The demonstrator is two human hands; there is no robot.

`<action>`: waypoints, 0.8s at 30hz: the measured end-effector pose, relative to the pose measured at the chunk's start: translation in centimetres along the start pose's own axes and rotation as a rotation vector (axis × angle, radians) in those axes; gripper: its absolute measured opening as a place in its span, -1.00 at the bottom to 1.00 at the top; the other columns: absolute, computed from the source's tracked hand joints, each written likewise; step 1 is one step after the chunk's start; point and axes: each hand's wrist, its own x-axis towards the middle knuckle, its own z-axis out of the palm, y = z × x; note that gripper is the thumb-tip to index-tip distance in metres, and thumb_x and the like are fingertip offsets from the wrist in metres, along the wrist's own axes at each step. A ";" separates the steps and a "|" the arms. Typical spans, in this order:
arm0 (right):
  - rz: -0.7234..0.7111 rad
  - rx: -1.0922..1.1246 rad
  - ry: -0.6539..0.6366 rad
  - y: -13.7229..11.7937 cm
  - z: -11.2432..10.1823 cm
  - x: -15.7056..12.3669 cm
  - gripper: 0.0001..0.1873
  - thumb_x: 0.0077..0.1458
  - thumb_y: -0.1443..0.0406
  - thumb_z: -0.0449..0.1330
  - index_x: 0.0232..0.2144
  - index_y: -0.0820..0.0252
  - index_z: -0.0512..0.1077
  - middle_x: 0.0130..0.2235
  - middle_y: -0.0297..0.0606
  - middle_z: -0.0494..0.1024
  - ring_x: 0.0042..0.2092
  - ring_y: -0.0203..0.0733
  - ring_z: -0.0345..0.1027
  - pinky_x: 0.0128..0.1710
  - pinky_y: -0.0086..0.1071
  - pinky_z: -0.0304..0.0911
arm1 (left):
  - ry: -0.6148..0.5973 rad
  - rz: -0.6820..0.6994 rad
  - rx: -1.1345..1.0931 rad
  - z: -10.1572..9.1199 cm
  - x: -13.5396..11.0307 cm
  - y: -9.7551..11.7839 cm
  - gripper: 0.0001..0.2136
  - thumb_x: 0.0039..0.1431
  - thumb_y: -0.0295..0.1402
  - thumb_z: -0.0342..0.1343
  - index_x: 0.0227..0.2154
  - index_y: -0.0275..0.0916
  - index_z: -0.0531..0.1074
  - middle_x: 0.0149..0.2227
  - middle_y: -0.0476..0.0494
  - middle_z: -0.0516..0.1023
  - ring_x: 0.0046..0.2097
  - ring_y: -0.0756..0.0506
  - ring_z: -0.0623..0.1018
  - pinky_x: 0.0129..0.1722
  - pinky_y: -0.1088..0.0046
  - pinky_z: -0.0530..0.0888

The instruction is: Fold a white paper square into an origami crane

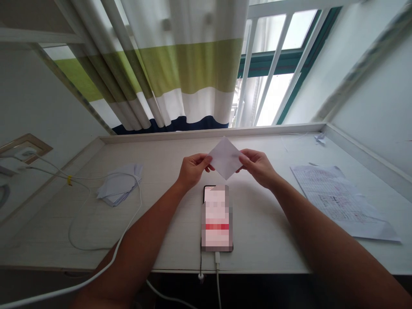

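The left hand (193, 169) and right hand (257, 167) each pinch 1 side corner of a small white paper square (225, 158), held as a diamond between them, above the desk (273, 231). The square shows no crease I can make out, so it seems barely worked. A phone (217, 219) lies just below the hands, and a pile of similar papers (117, 186) sits well left of the left hand.

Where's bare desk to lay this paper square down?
Bare desk lies right of the phone up to the printed sheet, and behind the paper square along the back rim. Left is crowded: paper pile and white cable loop.
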 end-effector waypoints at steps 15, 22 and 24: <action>0.043 0.199 0.060 0.9 -0.9 0.6 -0.74 -0.03 0.19 0.49 -0.26 0.14 0.67 -0.35 -0.26 0.66 -0.40 -0.22 0.52 -0.37 -0.28 0.52 | -0.071 -0.063 -0.229 -1.0 0.2 0.7 -0.73 0.07 -0.31 0.37 -0.15 -0.26 0.68 -0.41 -0.15 0.67 -0.43 -0.07 0.63 -0.40 0.36 0.57; 0.089 0.192 0.060 0.6 -0.8 0.4 -0.83 0.02 0.21 0.41 -0.35 0.20 0.66 -0.39 -0.24 0.60 -0.39 -0.22 0.49 -0.32 -0.27 0.53 | -0.124 -0.062 -0.228 -0.9 -0.1 0.9 -0.83 0.11 -0.35 0.28 -0.28 -0.29 0.70 -0.38 -0.18 0.68 -0.39 -0.07 0.63 -0.33 0.34 0.59; 0.087 0.160 0.046 0.5 -0.6 0.3 -0.78 0.05 0.16 0.40 -0.39 0.22 0.64 -0.39 -0.23 0.59 -0.38 -0.21 0.50 -0.31 -0.27 0.52 | -0.103 -0.057 -0.169 -0.9 -0.1 0.9 -0.80 0.14 -0.28 0.29 -0.30 -0.31 0.69 -0.36 -0.20 0.68 -0.39 -0.07 0.62 -0.34 0.34 0.58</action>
